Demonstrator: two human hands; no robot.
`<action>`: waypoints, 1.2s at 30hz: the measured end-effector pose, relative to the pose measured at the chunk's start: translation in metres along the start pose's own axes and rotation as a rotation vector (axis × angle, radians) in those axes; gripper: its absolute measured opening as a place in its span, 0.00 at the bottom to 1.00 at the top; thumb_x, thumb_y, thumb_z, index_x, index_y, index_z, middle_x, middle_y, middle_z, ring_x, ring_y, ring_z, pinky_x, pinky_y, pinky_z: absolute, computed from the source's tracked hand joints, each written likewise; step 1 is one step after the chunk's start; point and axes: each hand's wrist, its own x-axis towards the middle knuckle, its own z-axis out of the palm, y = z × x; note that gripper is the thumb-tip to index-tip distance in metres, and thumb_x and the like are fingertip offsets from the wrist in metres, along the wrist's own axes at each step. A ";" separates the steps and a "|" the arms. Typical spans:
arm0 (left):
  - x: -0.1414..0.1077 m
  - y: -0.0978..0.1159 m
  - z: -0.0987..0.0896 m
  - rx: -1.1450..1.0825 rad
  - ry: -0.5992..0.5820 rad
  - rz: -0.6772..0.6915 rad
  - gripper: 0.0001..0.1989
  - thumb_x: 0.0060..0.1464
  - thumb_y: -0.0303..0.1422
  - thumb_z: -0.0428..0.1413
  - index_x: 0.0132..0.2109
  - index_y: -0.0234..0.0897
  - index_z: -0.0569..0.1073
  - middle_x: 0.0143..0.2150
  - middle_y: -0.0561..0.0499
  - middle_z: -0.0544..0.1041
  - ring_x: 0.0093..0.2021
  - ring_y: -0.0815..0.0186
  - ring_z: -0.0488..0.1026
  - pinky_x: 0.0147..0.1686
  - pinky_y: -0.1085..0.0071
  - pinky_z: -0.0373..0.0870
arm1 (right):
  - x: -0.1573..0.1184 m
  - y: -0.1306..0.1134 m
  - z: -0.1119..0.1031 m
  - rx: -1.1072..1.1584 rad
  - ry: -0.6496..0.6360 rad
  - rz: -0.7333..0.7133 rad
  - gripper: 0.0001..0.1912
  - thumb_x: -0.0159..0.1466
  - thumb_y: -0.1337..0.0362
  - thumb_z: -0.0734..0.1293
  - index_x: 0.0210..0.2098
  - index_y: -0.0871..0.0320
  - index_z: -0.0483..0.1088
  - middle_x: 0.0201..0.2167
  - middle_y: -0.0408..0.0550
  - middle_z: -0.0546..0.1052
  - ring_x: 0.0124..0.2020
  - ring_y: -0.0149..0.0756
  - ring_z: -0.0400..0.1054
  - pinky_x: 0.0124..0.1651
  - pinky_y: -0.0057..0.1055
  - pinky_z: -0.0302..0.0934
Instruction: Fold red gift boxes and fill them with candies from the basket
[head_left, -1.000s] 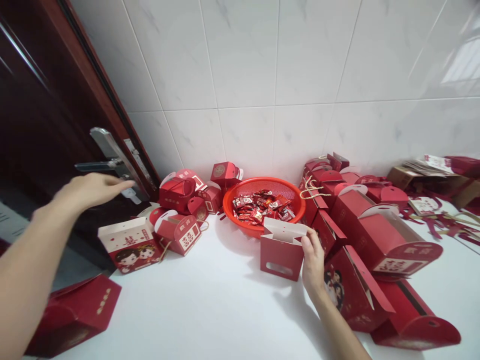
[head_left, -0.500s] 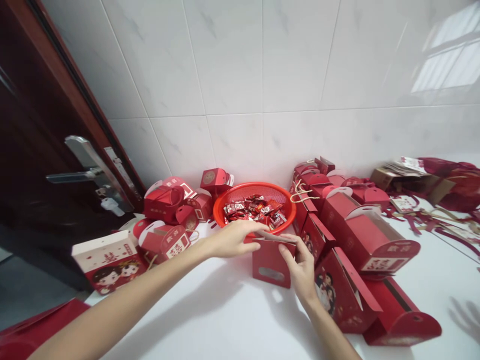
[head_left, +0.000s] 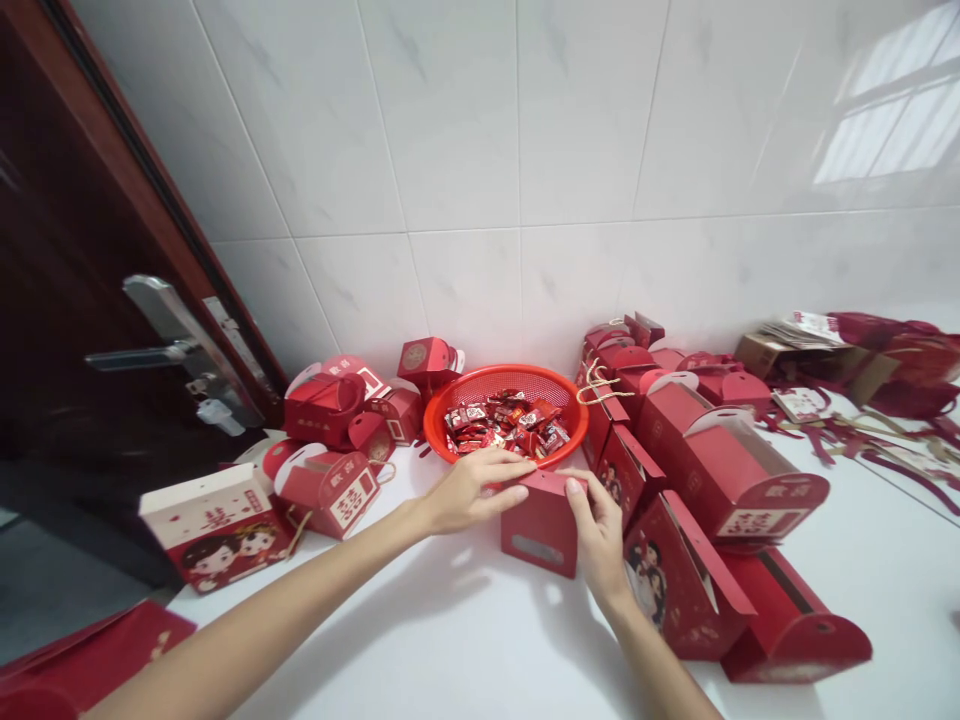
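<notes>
A small red box (head_left: 538, 530) with an oval window in its front stands upright on the white table, its top flap folded down. My left hand (head_left: 476, 490) rests at the box's top left edge, fingers stretched over the flap. At the top right corner, my right hand (head_left: 598, 515) grips the box between thumb and fingers. Right behind the box is a red plastic basket (head_left: 504, 375) holding wrapped candies (head_left: 517, 420).
Red gift boxes (head_left: 330, 490) cluster at the left beside a door (head_left: 90, 250). More red boxes (head_left: 724, 450) line the right of my hands. Ribbons and tags (head_left: 885, 440) lie farther right. A tiled wall (head_left: 465, 150) stands behind.
The box's top flap, raised before, now lies down over the opening. Both hands remain at the top edge. The view has shifted slightly.
</notes>
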 end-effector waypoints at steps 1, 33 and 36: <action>0.002 0.001 -0.001 -0.071 0.003 -0.042 0.16 0.66 0.39 0.53 0.55 0.39 0.78 0.52 0.44 0.80 0.51 0.60 0.76 0.53 0.63 0.72 | 0.000 -0.001 0.000 -0.015 -0.005 -0.017 0.17 0.67 0.51 0.64 0.37 0.58 0.75 0.34 0.48 0.80 0.36 0.39 0.72 0.40 0.31 0.66; 0.019 0.053 -0.080 -0.260 -0.083 -0.035 0.13 0.55 0.37 0.63 0.46 0.36 0.79 0.44 0.45 0.81 0.44 0.61 0.77 0.48 0.66 0.73 | -0.029 -0.056 -0.016 -0.333 -0.164 -0.497 0.10 0.69 0.71 0.62 0.40 0.55 0.75 0.27 0.44 0.75 0.28 0.34 0.64 0.30 0.30 0.60; 0.016 0.059 -0.094 -0.475 -0.062 -0.006 0.22 0.55 0.46 0.63 0.51 0.37 0.79 0.45 0.44 0.82 0.46 0.57 0.78 0.48 0.64 0.74 | -0.042 -0.076 -0.044 -0.272 -0.185 -0.577 0.10 0.70 0.69 0.63 0.46 0.55 0.75 0.35 0.48 0.78 0.32 0.34 0.70 0.34 0.31 0.66</action>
